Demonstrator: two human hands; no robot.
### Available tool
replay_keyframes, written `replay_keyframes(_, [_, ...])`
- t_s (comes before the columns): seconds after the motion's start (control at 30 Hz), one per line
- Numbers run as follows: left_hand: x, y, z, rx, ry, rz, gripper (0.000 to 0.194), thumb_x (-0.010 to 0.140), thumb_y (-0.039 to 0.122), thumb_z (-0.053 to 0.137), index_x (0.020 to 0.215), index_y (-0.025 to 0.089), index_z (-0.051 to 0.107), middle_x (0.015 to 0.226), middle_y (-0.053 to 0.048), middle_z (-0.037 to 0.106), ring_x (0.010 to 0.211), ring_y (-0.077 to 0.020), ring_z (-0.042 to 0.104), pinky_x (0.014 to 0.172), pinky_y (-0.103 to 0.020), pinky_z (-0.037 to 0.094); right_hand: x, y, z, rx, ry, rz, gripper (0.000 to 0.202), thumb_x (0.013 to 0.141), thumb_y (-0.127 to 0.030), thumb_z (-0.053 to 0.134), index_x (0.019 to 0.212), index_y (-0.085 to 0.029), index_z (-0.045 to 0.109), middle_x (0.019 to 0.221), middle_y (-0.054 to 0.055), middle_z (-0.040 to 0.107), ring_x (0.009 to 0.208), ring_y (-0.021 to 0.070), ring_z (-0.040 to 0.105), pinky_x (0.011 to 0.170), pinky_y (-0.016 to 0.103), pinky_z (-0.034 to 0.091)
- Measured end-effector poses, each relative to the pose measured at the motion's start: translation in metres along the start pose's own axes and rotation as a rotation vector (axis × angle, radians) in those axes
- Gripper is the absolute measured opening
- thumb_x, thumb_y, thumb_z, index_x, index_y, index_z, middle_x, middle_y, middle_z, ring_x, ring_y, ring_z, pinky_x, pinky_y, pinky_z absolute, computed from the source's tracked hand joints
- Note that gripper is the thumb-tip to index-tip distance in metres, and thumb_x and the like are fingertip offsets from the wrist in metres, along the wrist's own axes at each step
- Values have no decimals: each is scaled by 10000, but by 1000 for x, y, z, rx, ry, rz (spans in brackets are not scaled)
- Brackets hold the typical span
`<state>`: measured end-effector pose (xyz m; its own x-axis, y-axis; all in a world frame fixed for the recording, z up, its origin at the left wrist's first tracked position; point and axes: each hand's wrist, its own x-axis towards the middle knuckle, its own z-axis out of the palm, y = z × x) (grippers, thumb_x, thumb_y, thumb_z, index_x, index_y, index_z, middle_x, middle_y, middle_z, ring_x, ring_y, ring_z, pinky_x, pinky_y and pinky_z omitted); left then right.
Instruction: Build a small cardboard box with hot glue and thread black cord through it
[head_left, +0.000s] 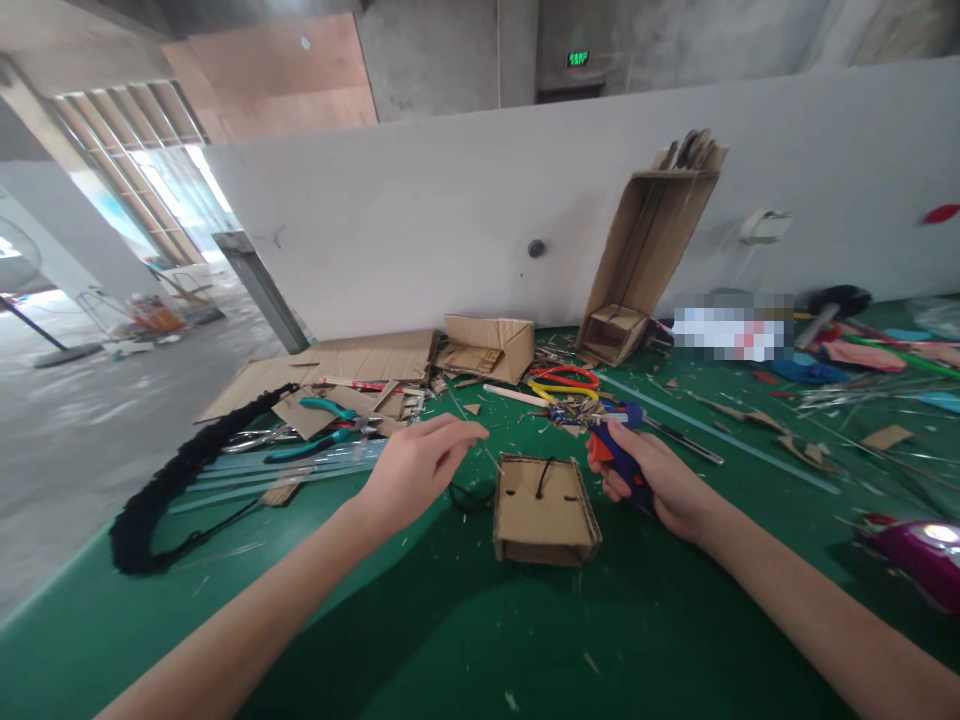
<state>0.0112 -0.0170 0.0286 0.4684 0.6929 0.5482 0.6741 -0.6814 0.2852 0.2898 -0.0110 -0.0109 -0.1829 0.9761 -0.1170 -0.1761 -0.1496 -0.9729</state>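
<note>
My right hand (667,480) is wrapped round a blue hot glue gun (628,465) with an orange trigger, its nozzle pointing away to the left. Just left of it a small open cardboard box (544,510) lies on the green table, with slots in its upper face and a black cord (541,482) through the middle. My left hand (420,465) hovers at the box's upper left corner, fingers bent together in a pinch. A thin pale strand runs from its fingertips toward that corner; what the fingers hold is too small to name.
Behind lie cardboard pieces (375,358), teal-handled pliers (307,447), yellow-handled scissors (551,393) and clear glue sticks (300,468). A black fuzzy strip (161,500) curves at left. A tall cardboard structure (649,240) leans on the white partition (420,220). A purple device (911,555) is right.
</note>
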Motion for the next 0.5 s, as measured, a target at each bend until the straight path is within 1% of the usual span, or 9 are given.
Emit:
replay_keyframes(0.07, [2,3,-1,-189,5,-153,250,924,222,418,989,195,659,854,-37,710,746,-134,661,663,-259,539,0,0,0,7,7,0,442,811,-554,568,631,-150,587,480,-10,524,380,67,368,428,235,404])
replay_keyframes(0.13, [5,7,-4,-388,1,-256,240,908,248,442,983,180,660,888,-49,724,770,-140,680,675,-266,565,-1,0,1,20,12,-2,431,804,-546,580,639,-148,587,526,-1,554,384,63,371,428,236,408])
replay_keyframes(0.17, [6,9,-5,-481,-18,-280,239,902,248,449,984,172,660,919,-60,726,798,-145,685,701,-278,574,-1,0,1,28,14,-4,426,804,-542,583,642,-148,588,540,2,561,385,62,372,427,236,410])
replay_keyframes(0.23, [7,10,-9,-610,-78,-286,235,893,234,459,986,164,663,963,-74,725,854,-152,686,763,-305,577,-2,-1,1,54,20,-14,414,806,-530,587,649,-147,593,561,4,570,385,57,366,422,232,409])
replay_keyframes(0.3, [8,11,-14,-655,-165,-274,239,896,233,457,994,170,665,981,-75,725,893,-158,682,803,-325,571,-2,-2,2,87,44,-30,395,808,-515,591,666,-146,605,578,5,574,394,55,366,420,226,415])
replay_keyframes(0.37, [8,12,-19,-642,-248,-261,243,899,258,460,999,178,666,987,-74,724,908,-166,679,804,-327,570,-3,-3,4,98,106,-44,345,790,-480,630,689,-150,614,596,3,573,426,62,401,429,219,436])
replay_keyframes(0.43, [8,14,-23,-588,-315,-261,232,889,274,481,977,181,675,953,-67,730,870,-162,683,752,-297,572,-4,-4,6,81,200,-44,279,757,-424,684,721,-156,615,641,6,589,482,77,470,464,224,484])
replay_keyframes(0.5, [10,15,-28,-501,-343,-267,201,863,250,509,938,189,686,901,-46,735,809,-144,681,689,-253,562,-5,-5,8,50,287,-22,244,746,-387,703,750,-166,601,665,11,607,524,99,536,506,250,528])
